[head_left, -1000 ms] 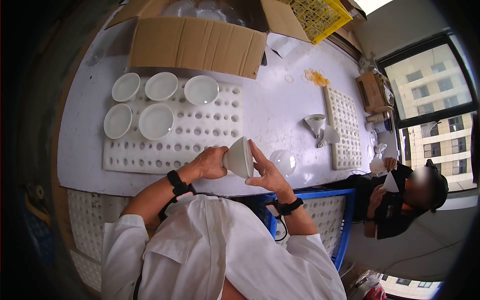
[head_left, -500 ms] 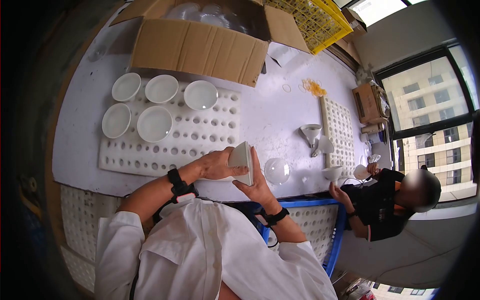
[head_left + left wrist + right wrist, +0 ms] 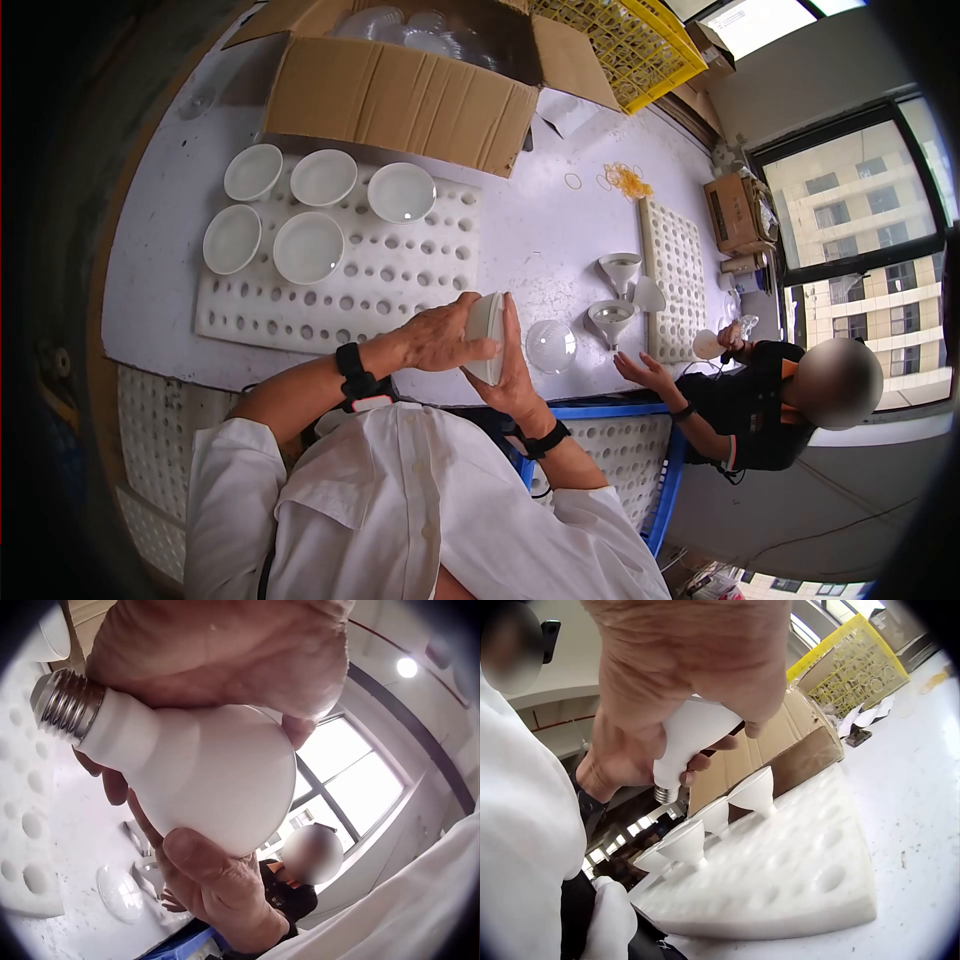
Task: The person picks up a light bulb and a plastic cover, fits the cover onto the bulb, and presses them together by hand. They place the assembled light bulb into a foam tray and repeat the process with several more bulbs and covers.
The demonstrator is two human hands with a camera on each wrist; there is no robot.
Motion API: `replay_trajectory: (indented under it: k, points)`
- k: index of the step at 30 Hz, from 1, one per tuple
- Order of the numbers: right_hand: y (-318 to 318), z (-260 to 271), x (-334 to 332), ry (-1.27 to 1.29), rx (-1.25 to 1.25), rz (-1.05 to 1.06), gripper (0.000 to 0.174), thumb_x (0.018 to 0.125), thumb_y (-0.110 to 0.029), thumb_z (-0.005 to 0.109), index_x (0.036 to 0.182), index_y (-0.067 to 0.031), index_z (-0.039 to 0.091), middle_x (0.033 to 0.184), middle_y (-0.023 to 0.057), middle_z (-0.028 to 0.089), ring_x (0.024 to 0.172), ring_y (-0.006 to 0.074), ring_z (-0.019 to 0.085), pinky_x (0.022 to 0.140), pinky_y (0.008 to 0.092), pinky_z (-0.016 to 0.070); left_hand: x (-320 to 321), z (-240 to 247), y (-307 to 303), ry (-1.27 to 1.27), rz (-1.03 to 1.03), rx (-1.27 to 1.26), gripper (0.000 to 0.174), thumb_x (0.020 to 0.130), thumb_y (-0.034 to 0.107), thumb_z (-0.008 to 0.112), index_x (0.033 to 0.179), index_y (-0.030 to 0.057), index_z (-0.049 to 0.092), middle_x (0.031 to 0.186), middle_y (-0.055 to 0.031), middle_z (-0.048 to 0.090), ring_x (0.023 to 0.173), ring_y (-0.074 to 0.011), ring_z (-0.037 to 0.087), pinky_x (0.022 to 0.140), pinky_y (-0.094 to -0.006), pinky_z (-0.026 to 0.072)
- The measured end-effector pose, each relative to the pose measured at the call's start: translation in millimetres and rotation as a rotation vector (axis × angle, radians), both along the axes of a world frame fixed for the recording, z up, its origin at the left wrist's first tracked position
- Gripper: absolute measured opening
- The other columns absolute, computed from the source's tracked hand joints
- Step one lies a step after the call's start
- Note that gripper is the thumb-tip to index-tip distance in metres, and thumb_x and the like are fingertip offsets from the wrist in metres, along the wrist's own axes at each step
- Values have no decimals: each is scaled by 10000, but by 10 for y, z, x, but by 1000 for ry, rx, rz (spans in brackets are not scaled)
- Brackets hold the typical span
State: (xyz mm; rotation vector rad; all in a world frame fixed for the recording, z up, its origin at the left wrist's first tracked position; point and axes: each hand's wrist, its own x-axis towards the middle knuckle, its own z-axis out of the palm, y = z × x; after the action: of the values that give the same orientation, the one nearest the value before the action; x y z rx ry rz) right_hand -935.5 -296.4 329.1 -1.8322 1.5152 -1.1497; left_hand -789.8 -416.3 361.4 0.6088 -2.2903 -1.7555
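Observation:
Between my two hands is a white light bulb (image 3: pixel 485 338) with a wide flared head. In the left wrist view its metal screw base (image 3: pixel 69 707) points up to the left. My left hand (image 3: pixel 438 338) grips the bulb from one side, fingers and palm around its flared body. From the other side my right hand (image 3: pixel 515 380) holds it, the thumb pressed on the body in the left wrist view. A clear dome cover (image 3: pixel 551 346) lies on the table just right of my right hand. Five white bulbs (image 3: pixel 308 248) stand face up in a holed foam board (image 3: pixel 400 300).
An open cardboard box (image 3: pixel 400 100) of clear covers stands at the back, beside a yellow crate (image 3: pixel 640 50). White lamp housings (image 3: pixel 612 318) lie near a second foam board (image 3: pixel 680 270). Another person (image 3: pixel 770 400) sits at the right. Orange rubber bands (image 3: pixel 628 181) lie behind.
My left fingers have come around the bulb's body, and my right hand has closed against its rim. The other person has put a lamp housing down on the table.

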Motion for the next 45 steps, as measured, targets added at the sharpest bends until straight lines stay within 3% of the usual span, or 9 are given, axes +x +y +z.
replay_trajectory:
  k: [7, 11, 14, 21, 25, 28, 30, 34, 45]
  points:
    - [-35, 42, 19, 87, -97, -19, 978, 665, 10, 736, 1426, -49, 125, 1457, 265, 101, 1340, 406, 188, 1059, 438, 256, 7, -102, 9, 19, 17, 13, 837, 707, 595, 507, 1180, -80, 363, 1045, -241, 538, 994, -321, 548, 852, -360, 425]
    - [-94, 259, 20, 80, 177, -18, 975, 636, -10, 759, 1414, -46, 173, 1428, 303, 145, 1329, 435, 183, 1051, 442, 283, -43, -345, -84, 70, 47, 536, 619, 816, 410, 464, 1256, -14, 366, 1103, -134, 531, 999, -235, 537, 870, -356, 432]
    - [-134, 316, -20, 32, 248, -67, 905, 637, -13, 763, 1395, -62, 272, 1423, 256, 229, 1300, 364, 305, 1042, 399, 316, -77, -420, -106, 146, 120, 1022, 625, 829, 528, 416, 1192, 21, 457, 1051, -115, 547, 952, -209, 550, 794, -340, 463]
    - [-145, 198, -96, -197, 193, -80, 768, 649, -43, 780, 1323, -29, 413, 1319, 129, 473, 1216, 212, 443, 1019, 334, 341, -31, -398, -167, 173, 78, 1332, 732, 788, 678, 374, 1163, 58, 479, 1040, -115, 565, 885, -248, 582, 669, -418, 499]
    - [-133, 118, -125, -191, 172, -110, 759, 653, -54, 786, 1318, -31, 422, 1297, 135, 491, 1190, 196, 459, 1004, 332, 360, -143, -494, -144, 137, 153, 1212, 772, 780, 703, 376, 1145, 31, 482, 1024, -121, 564, 878, -242, 581, 621, -417, 503]
    - [-149, 142, -120, -40, 95, -128, 743, 653, -62, 790, 1306, -33, 436, 1269, 156, 507, 1165, 230, 491, 980, 336, 390, -187, -485, -10, 218, 386, 982, 781, 777, 671, 456, 1151, -15, 451, 1032, -140, 548, 920, -237, 574, 692, -375, 510]
    - [-165, 181, -70, 132, 30, -188, 719, 647, -114, 793, 1282, -57, 462, 1265, 204, 485, 1152, 336, 490, 947, 377, 426, -188, -404, 105, 211, 534, 261, 814, 752, 586, 578, 1202, -55, 357, 1068, -168, 518, 988, -235, 553, 779, -329, 495]
    - [-197, 123, -22, 151, 22, -231, 733, 638, -110, 784, 1289, -61, 451, 1261, 214, 483, 1141, 359, 488, 937, 388, 431, -183, -250, 174, 263, 484, 165, 926, 689, 491, 671, 1267, -66, 209, 1138, -205, 463, 1043, -273, 519, 858, -339, 455]
    - [-197, 73, -4, 380, -142, -287, 781, 601, -112, 784, 1299, -79, 436, 1259, 205, 479, 1118, 383, 481, 898, 420, 450, -246, -364, 117, 328, 468, 195, 842, 676, 326, 649, 1280, -62, 208, 1160, -189, 439, 1061, -257, 486, 869, -345, 445]
